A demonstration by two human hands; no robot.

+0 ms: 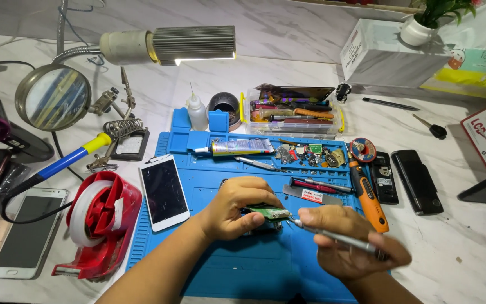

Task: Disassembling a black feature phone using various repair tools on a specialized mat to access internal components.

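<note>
We are at work near the middle of the blue repair mat. Our left hand is closed around a small device with a green circuit board bared on top, holding it just above the mat. Our right hand is wrapped round a slim metal screwdriver, its tip resting at the board's right end. The board lies exposed, so the opening of the device looks done; the blur at the tip keeps us from telling whether a screw is seated there or already out, and nothing shows the board lifted free.

Along the mat's far edge lie a glue tube, a tray of loose small parts and tweezers. Just beyond our hands sit flat pry tools, and an orange-handled driver lies on the right edge of the mat, near our right wrist. A white phone rests face up on the left edge, well apart from the board. Off the mat on the marble table stand a red tape dispenser, a soldering iron, a magnifier lamp, a clear tool box and two dark phones. Nothing sits between our hands and the board.
</note>
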